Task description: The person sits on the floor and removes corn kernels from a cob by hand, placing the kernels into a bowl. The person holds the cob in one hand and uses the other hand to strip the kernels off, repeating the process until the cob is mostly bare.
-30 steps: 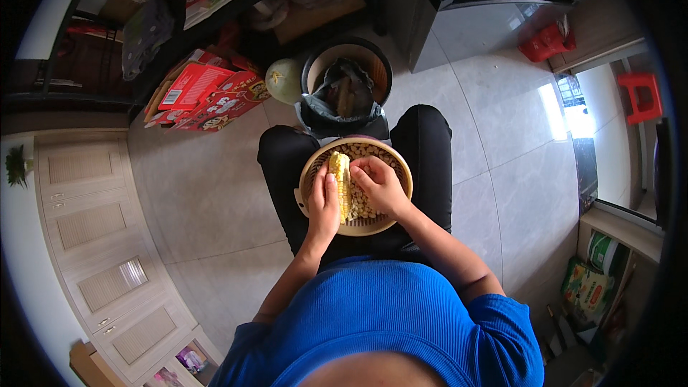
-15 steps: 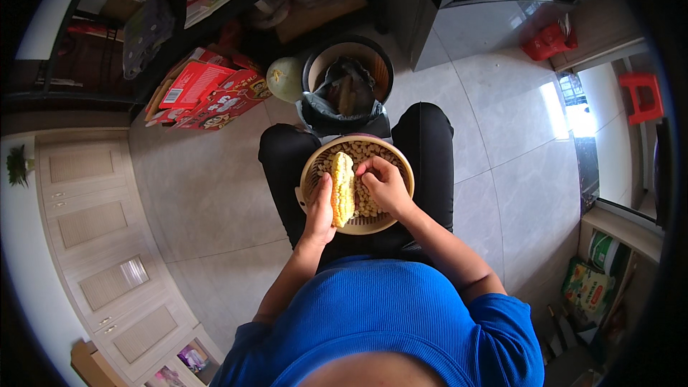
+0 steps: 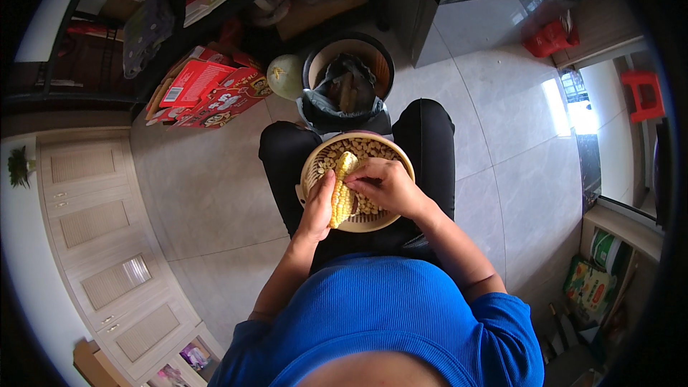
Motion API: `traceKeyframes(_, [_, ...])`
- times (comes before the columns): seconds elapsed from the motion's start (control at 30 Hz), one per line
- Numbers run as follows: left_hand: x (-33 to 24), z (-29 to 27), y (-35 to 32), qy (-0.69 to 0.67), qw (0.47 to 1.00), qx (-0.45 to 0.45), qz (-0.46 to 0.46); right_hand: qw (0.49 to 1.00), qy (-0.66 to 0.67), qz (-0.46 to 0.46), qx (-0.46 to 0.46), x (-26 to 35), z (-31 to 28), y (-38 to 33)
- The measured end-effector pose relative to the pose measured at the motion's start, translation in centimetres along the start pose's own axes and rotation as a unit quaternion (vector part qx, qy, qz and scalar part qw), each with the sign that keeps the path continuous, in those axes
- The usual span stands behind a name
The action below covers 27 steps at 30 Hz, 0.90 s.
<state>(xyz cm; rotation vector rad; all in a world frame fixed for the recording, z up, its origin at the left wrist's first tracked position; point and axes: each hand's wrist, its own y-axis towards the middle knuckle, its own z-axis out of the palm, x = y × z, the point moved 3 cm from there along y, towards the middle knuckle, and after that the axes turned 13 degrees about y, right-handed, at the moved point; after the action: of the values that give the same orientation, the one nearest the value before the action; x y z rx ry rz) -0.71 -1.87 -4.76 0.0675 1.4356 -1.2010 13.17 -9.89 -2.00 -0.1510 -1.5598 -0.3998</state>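
A yellow ear of corn [image 3: 341, 201] stands tilted over a round beige basket [image 3: 309, 172] on my lap. My left hand [image 3: 318, 204] is closed around its left side and lower end. From the right, my right hand [image 3: 383, 185] reaches over the basket, its thumb and fingertips pinched against the ear's upper right side. Whether a kernel is between those fingertips is too small to tell. Loose pale corn kernels [image 3: 369, 149] cover much of the slatted basket floor; the hands hide part of them.
Just beyond my knees is a round bin [image 3: 387, 64] with a dark bag liner holding brownish scraps. Left of it lie a pale green melon [image 3: 285, 77] and a red cardboard box [image 3: 215, 93]. Cabinets [image 3: 93, 229] line the left; a red stool [image 3: 643, 96] stands far right.
My right hand has moved left from beside the ear to touch it. The ear's lower end has shifted slightly left, so it leans more.
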Motion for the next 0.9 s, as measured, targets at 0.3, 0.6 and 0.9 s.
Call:
traceKeyframes(0.3, [-0.1,0.1,0.1,-0.005,0.999,0.031,-0.030,0.997,-0.044,-0.016,0.059,1.9,-0.6,0.6])
traceKeyframes(0.6, [-1.4,0.9,-0.5,0.064,0.997,-0.034,-0.009,0.998,-0.057,0.018,0.025,1.6,0.3,0.2])
traceKeyframes(0.9, [-0.2,-0.1,0.0,0.230,0.972,-0.041,-0.028,0.978,-0.171,0.020,0.118,1.2,0.8,0.3])
